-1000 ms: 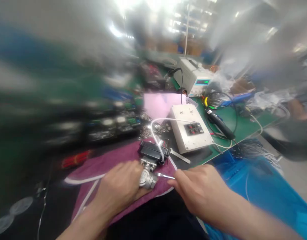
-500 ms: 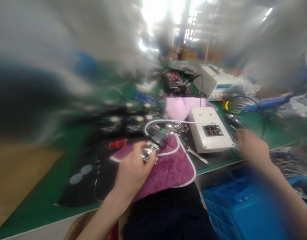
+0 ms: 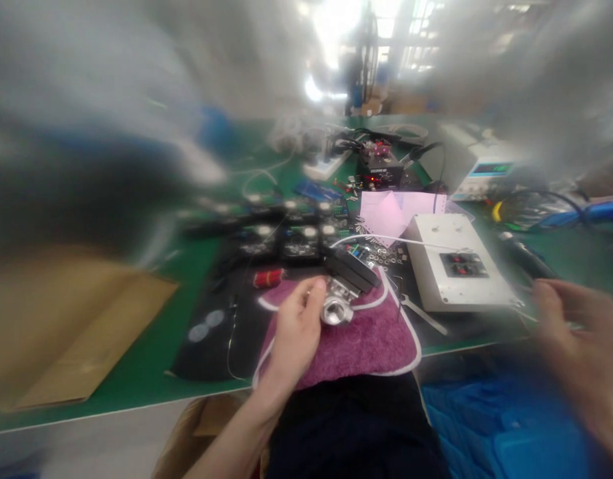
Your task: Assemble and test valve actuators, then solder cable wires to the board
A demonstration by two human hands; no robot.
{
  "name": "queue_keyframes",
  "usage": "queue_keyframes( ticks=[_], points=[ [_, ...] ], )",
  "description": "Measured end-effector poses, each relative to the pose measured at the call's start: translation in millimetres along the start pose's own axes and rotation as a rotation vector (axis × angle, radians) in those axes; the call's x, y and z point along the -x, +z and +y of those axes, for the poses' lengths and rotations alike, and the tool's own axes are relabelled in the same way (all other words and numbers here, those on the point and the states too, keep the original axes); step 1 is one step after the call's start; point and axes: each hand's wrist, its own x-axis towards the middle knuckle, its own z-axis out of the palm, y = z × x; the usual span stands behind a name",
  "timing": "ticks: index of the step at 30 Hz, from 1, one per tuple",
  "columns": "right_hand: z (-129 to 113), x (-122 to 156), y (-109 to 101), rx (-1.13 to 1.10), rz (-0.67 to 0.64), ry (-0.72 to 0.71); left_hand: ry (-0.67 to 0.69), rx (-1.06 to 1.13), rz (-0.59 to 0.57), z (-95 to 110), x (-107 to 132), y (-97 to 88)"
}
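My left hand (image 3: 300, 322) is closed on a shiny metal valve body (image 3: 337, 310) with a round threaded opening facing me. A black box (image 3: 353, 267) sits on top of the valve, and a white cable (image 3: 386, 237) seems to run from it to a white control box (image 3: 456, 263). Beneath the valve lies a purple cloth (image 3: 363, 346) with white edging. Out to the right, my right hand (image 3: 578, 332) is smeared by motion, beside the control box and near a dark-handled tool (image 3: 528, 256). Whether its fingers hold anything cannot be made out.
An open-ended wrench (image 3: 424, 315) and a hex key (image 3: 399, 296) lie beside the cloth. A red cylindrical object (image 3: 269, 277), several black circuit modules (image 3: 301, 243), washers (image 3: 386, 255), pink paper (image 3: 386, 216) and a power supply (image 3: 486, 166) are on the bench. Cardboard (image 3: 101, 332) lies left.
The view has swung left, shifting the bench rightward in the picture. My left hand has turned the valve so its opening faces me. My right hand appears farther right and more blurred.
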Motion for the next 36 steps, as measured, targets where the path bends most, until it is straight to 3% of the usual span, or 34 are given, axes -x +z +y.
queue_keyframes(
  ticks=[2, 4, 5, 9, 12, 14, 18, 22, 25, 28, 30, 32, 33, 36],
  points=[
    [-34.7, 22.5, 2.9, -0.225, -0.12, 0.006, -0.063, 0.283, 0.03, 0.5, 3.7, 16.0],
    [-70.6, 41.1, 14.8, -0.533, -0.412, 0.001, -0.134, 0.495, 0.036, 0.5, 8.0, 30.6],
    [-87.4, 48.3, 22.7, -0.687, -0.485, 0.016, -0.161, 0.563, 0.032, 0.1, 10.3, 36.4],
    [-138.5, 66.1, 50.8, -0.991, -0.602, 0.021, -0.168, 0.643, 0.01, -4.9, 19.0, 46.6],
    [-159.7, 69.0, 63.5, -1.1, -0.634, 0.035, -0.157, 0.617, -0.065, -12.1, 24.4, 43.7],
    [-166.9, 66.3, 70.0, -1.201, -0.681, 0.133, -0.138, 0.539, -0.115, -18.3, 26.9, 38.6],
    [-167.3, 61.0, 78.1, -1.283, -0.729, 0.298, -0.08, 0.305, -0.216, -28.6, 27.3, 22.9],
    [-160.8, 68.8, 80.0, -1.24, -0.654, 0.306, 0.096, 0.057, -0.342, -26.8, 18.0, 4.0],
    [-158.6, 75.5, 78.4, -1.114, -0.58, 0.148, 0.258, -0.046, -0.298, -13.0, 0.9, -6.7],
    [-153.4, 71.9, 65.2, -0.841, -0.558, -0.156, 0.326, -0.172, -0.468, 7.7, -21.1, -11.3],
    [-143.5, 59.6, 47.5, -0.703, -0.578, -0.346, 0.338, -0.305, -0.612, 20.1, -33.7, -11.3],
    [-127.1, 36.4, 26.8, -0.645, -0.606, -0.463, 0.332, -0.388, -0.656, 27.4, -43.0, -10.2],
    [-117.2, 20.5, 17.8, -0.615, -0.585, -0.448, 0.319, -0.404, -0.654, 28.8, -46.7, -9.5],
    [-87.2, -39.7, 8.0, -0.46, -0.202, -0.235, 0.253, -0.343, -0.646, 24.9, -56.4, -8.1]
  ],
)
